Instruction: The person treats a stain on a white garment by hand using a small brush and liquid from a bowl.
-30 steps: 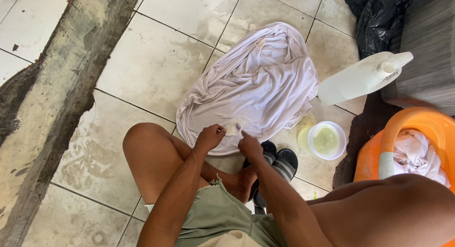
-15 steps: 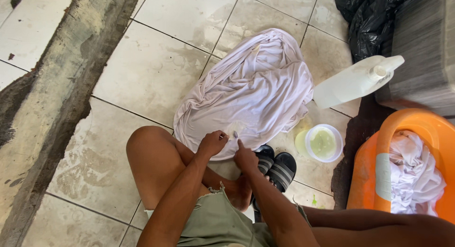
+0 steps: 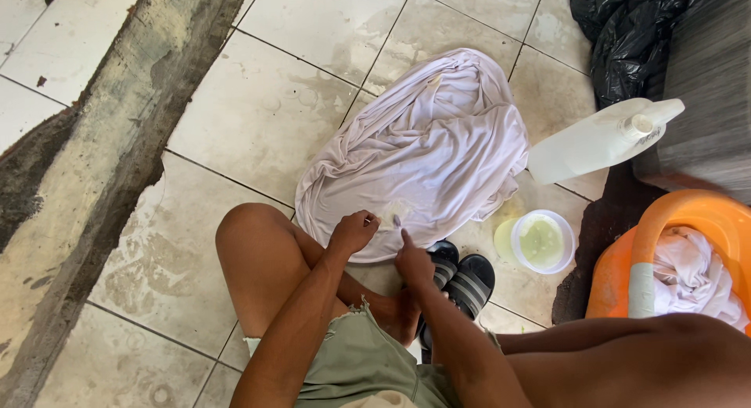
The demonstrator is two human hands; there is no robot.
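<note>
Wet, stained pale floor tiles (image 3: pixel 258 111) are filling most of the view, with a rough grey concrete strip (image 3: pixel 109 150) running diagonally along the left side. A crumpled, damp white cotton garment (image 3: pixel 430 142) is lying spread on the tiles in front of a person who is sitting low with bent knees, wearing frayed olive-green shorts (image 3: pixel 360 361) and black slide sandals with pale stripes (image 3: pixel 461 279).

The left hand (image 3: pixel 352 232) is curling into a loose fist and pinching the near edge of the garment. The right hand (image 3: pixel 413 261) is closing around a small brush-like tool (image 3: pixel 397 220), only its tip showing, and pressing it onto a yellowish stain on the cloth just beside the left hand.

To the right, a round white plastic tub holding pale yellowish liquid (image 3: pixel 541 241) is sitting on the tiles near the garment's edge. A translucent white plastic jug with a white cap (image 3: pixel 598 140) is lying on its side beyond it. An orange plastic basin (image 3: pixel 688 220) at the far right is holding more white cloth (image 3: pixel 692 275), and a black plastic bag (image 3: pixel 626 32) is bunching in the upper right corner.
</note>
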